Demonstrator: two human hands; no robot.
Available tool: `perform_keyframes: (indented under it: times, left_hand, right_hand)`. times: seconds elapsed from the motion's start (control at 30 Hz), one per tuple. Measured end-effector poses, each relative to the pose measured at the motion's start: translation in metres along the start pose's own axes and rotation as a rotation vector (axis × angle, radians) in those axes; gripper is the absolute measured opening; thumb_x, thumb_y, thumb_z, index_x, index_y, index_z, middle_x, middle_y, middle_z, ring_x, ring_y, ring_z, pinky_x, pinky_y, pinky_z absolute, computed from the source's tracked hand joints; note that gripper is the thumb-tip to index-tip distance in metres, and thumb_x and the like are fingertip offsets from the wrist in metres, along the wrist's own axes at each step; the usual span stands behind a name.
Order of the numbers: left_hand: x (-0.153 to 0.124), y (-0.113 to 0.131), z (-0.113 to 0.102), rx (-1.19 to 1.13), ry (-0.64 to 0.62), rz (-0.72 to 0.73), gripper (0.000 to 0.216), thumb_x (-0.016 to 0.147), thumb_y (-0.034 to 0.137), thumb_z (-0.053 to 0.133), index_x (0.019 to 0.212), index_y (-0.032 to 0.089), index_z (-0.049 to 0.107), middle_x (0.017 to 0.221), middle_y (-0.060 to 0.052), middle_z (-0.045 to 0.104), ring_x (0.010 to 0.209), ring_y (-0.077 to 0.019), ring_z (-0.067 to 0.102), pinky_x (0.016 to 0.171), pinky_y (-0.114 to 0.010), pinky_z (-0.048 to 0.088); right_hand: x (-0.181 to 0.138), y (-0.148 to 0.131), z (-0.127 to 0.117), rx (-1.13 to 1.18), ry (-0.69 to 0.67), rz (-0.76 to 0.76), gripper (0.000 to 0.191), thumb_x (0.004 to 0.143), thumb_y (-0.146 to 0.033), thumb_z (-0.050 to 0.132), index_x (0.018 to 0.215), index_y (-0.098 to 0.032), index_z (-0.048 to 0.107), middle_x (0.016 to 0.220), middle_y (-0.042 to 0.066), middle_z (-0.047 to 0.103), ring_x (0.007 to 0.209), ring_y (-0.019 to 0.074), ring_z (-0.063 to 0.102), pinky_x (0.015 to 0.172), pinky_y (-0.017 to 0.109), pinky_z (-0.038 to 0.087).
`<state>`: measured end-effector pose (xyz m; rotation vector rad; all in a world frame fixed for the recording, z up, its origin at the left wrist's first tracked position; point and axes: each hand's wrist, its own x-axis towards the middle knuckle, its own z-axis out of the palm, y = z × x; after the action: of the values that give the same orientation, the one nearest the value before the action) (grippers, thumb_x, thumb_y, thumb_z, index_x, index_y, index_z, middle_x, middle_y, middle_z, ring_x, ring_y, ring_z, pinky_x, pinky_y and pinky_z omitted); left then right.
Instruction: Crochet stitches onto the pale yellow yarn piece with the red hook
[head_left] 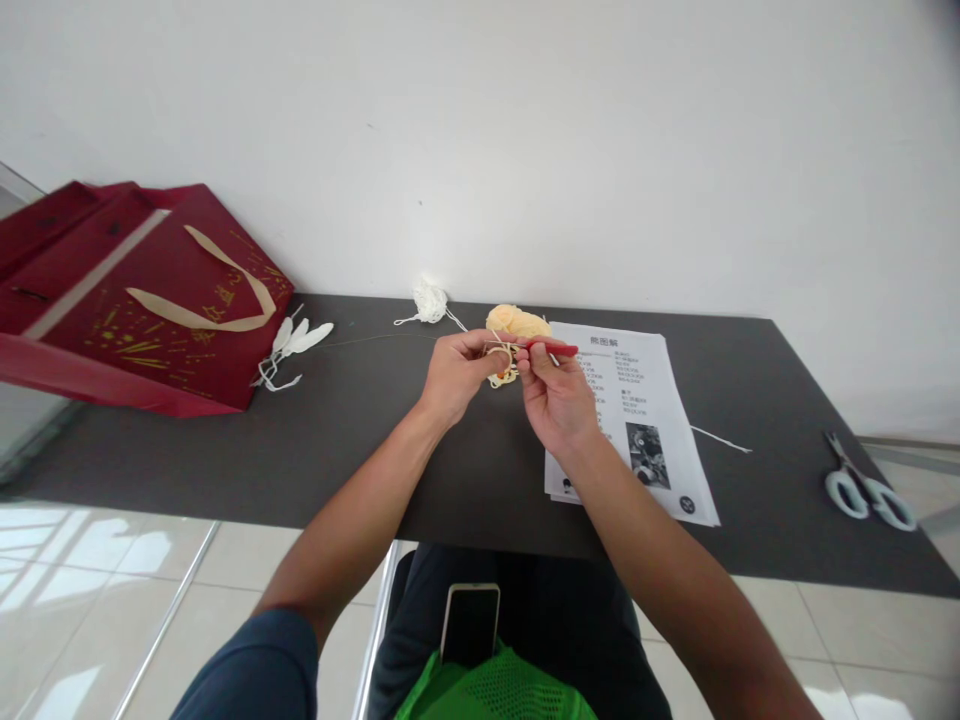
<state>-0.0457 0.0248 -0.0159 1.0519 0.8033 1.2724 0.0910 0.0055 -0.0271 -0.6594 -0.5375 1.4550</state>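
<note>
My right hand (556, 395) grips a crochet hook (561, 349) by its red handle, with the hook's tip pointing left toward my other hand. Between the closed fingers of my left hand (459, 375) is a small piece of cream yarn work (504, 378), and the hook meets it there. A bit of orange shows at the piece; what it is I cannot make out. Just behind my hands lies a pale yellow ball of yarn (517, 320). Thin strands run near my left fingers, partly hidden by them.
A white yarn ball (430, 300) rests by the wall. Printed sheets (675, 440) lie under my right forearm. Scissors (862, 488) are at the far right. A red gift bag (172, 300) leans at left beside white pieces with yarn tails (300, 338). On my lap sits a phone (470, 622).
</note>
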Motion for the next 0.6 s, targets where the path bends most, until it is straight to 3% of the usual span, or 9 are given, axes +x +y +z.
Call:
perform_keyframes:
  times: [0.2, 0.6]
  left_hand:
    - [-0.001, -0.001, 0.005, -0.028, 0.099, 0.018, 0.038, 0.062, 0.016, 0.087, 0.1, 0.017, 0.079, 0.078, -0.001, 0.076, 0.07, -0.0136, 0.071, 0.069, -0.026, 0.056]
    - [-0.004, -0.001, 0.011, 0.004, 0.13, 0.037, 0.049, 0.064, 0.014, 0.08, 0.112, 0.018, 0.075, 0.077, 0.003, 0.068, 0.066, -0.0089, 0.061, 0.065, -0.024, 0.051]
  right_hand:
    - [-0.003, 0.002, 0.005, -0.069, -0.047, -0.025, 0.016, 0.08, -0.032, 0.086, 0.089, -0.023, 0.076, 0.092, -0.003, 0.078, 0.076, 0.0062, 0.07, 0.073, 0.017, 0.063]
    - [-0.003, 0.004, 0.006, -0.072, 0.024, -0.064, 0.025, 0.072, -0.031, 0.09, 0.087, -0.023, 0.073, 0.084, -0.004, 0.071, 0.07, 0.0085, 0.063, 0.065, 0.022, 0.057]
